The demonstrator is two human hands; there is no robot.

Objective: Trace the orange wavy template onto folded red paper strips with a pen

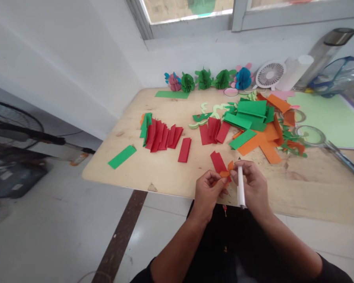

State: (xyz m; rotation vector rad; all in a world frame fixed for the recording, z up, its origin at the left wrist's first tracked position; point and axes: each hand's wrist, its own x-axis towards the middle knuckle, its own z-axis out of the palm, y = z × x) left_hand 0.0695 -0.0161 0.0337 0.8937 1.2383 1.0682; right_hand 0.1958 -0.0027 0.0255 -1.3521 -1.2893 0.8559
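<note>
At the table's front edge, my left hand point(208, 192) pinches a small orange paper cutout point(225, 173) between thumb and fingers. My right hand point(253, 186) is closed around a white marker pen point(241, 188), held upright with its dark tip pointing away from me. The right fingertips also touch or nearly touch the orange cutout's edge; I cannot tell which. A folded red paper strip point(218, 161) lies just beyond the left hand, partly under the cutout. Another folded red strip point(184, 149) lies further left.
A row of folded red paper point(162, 135) and a green strip point(122, 156) lie left. Green strips point(252, 107) and orange paper point(270, 137) pile up right, near tape rolls point(311, 135) and a utility knife point(345, 158). Behind stand several paper honeycomb figures point(205, 79) and a fan point(270, 74).
</note>
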